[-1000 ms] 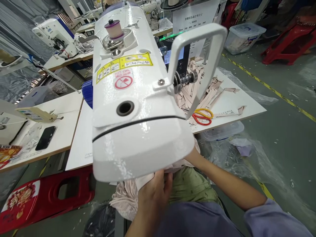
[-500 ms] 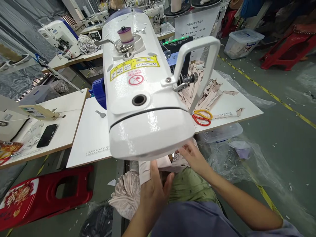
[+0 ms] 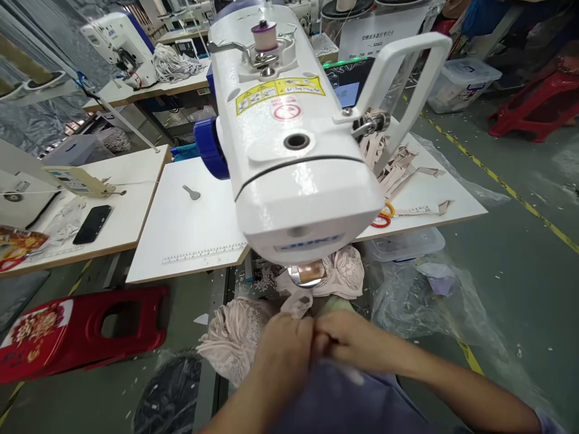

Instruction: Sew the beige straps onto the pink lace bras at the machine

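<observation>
A pale pink lace bra [image 3: 346, 272] lies under the head of a white sewing machine [image 3: 307, 199], partly hidden by it. From there a pale, looped bra strap [image 3: 302, 301] comes down to my hands, which are pressed together in front of my lap. My left hand [image 3: 284, 349] is closed around the strap, knuckles up. Against it, my right hand [image 3: 350, 340] is closed too; its fingertips are partly hidden, and a blurred pale strip shows below them. Left of my hands bulges a heap of pale pink lace pieces [image 3: 237, 334].
Scissors [image 3: 382, 218] and beige fabric strips [image 3: 400, 166] lie on the right tabletop. The left tabletop carries a ruler marking [image 3: 203, 253] and a small grey tool [image 3: 192, 193]. A red stool [image 3: 81, 331] stands left, plastic sheeting [image 3: 407, 301] on the right floor.
Both hands have drawn back from under the machine head towards my body and come together. The bra under the machine is more exposed. My view has shifted, with the machine now further right.
</observation>
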`<state>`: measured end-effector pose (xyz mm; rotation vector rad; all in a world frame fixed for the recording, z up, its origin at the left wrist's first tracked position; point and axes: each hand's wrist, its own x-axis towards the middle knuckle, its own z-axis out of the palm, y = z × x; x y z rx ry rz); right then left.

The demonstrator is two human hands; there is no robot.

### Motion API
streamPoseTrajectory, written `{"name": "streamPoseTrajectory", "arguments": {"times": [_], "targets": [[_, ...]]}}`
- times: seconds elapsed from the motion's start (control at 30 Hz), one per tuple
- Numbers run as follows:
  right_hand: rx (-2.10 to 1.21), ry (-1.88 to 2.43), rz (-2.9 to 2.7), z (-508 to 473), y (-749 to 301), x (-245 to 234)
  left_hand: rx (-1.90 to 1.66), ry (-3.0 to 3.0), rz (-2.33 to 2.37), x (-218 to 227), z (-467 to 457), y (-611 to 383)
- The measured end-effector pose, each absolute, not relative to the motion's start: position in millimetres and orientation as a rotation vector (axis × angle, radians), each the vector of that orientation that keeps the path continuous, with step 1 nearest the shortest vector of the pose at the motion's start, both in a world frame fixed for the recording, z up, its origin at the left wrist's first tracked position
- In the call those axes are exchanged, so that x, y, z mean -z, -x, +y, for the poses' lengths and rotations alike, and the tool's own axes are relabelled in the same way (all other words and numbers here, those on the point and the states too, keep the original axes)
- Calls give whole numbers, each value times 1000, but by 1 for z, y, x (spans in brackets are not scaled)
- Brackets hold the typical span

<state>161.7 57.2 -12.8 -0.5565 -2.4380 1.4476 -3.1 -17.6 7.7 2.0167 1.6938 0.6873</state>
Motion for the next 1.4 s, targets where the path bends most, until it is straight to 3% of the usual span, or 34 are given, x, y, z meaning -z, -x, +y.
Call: {"name": "streamPoseTrajectory", "arguments": {"times": [0.1, 0.2, 0.53, 1.0, 1.1, 1.17, 1.3, 1.4], "targets": [[-738, 695, -2613, 64, -146, 41, -627, -1303, 1661, 14, -3, 16], [-404, 682, -2584, 71, -137, 62, -655, -1073, 1453, 29, 6, 26], [-669, 822, -2185, 62, -146, 54, -919, -896, 1397, 24, -8, 21], [-537, 666, -2295, 70, -153, 67, -879, -1105, 1700, 40, -3, 15], [-388, 1022, -2362, 130, -186, 60, -904, -1102, 1677, 46, -4, 22], [-155, 1582, -2350, 181, -209, 48, -924, -1045, 1648, 47, -6, 25], [-134, 1747, -2437, 256, -231, 22, -974, -795, 1486, 41, -9, 24], [-167, 1732, -2532, 259, -234, 10, -1036, -614, 1382, 35, -7, 20]]}}
